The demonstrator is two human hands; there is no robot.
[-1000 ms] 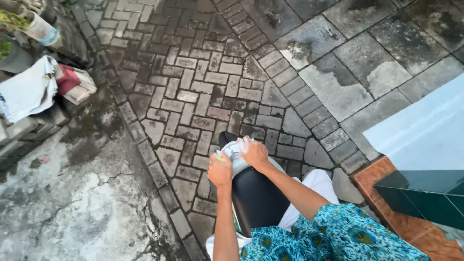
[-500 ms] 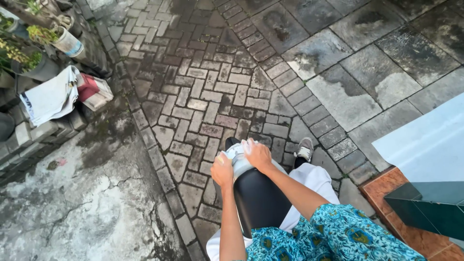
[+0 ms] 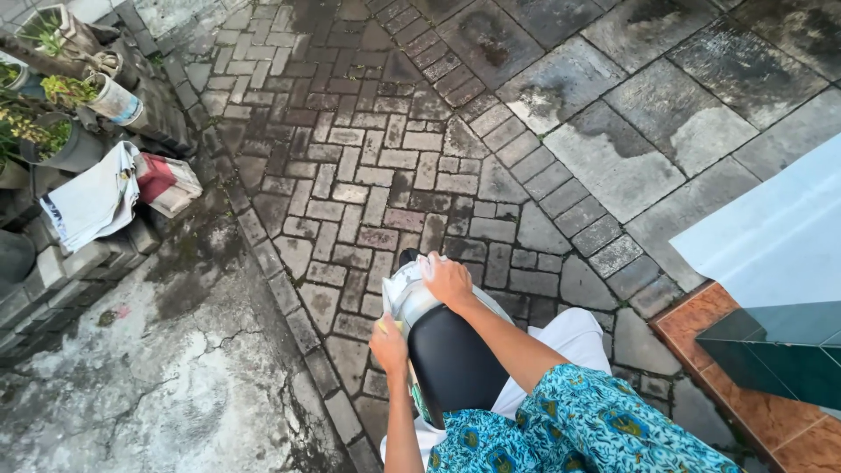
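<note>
Closest to the camera, a turquoise patterned sleeve (image 3: 578, 429) covers the right upper arm, with white trousers (image 3: 569, 350) showing below it. Against the body sits a black bin bag (image 3: 451, 363), bulging and glossy, held upright between both arms. The left hand (image 3: 388, 343) presses on the bag's left side, fingers curled down against the plastic; what looks like a yellow-green scrap peeks out beside it, though the view is too tight to say what it is. The right hand (image 3: 448, 278) rests on top, its fingers closed around the bag's pale grey gathered neck (image 3: 407, 293), which bunches up at the front edge of the bag.

Under the bag lies a path of wet brick pavers (image 3: 377, 175), laid in a mixed pattern and edged by a curved brick border. To the left is cracked grey concrete (image 3: 149, 377). To the right, a reddish tiled step (image 3: 753, 385) carries a dark green tiled block (image 3: 788, 350), and a pale blue sheet (image 3: 780, 236) lies beyond it.

Farther left, a white cloth (image 3: 92, 201) drapes over a low block wall beside a red and white package (image 3: 166, 180). Behind these stand potted plants (image 3: 66, 96). At the far top right, large damp stone slabs (image 3: 648, 114) fill the ground.
</note>
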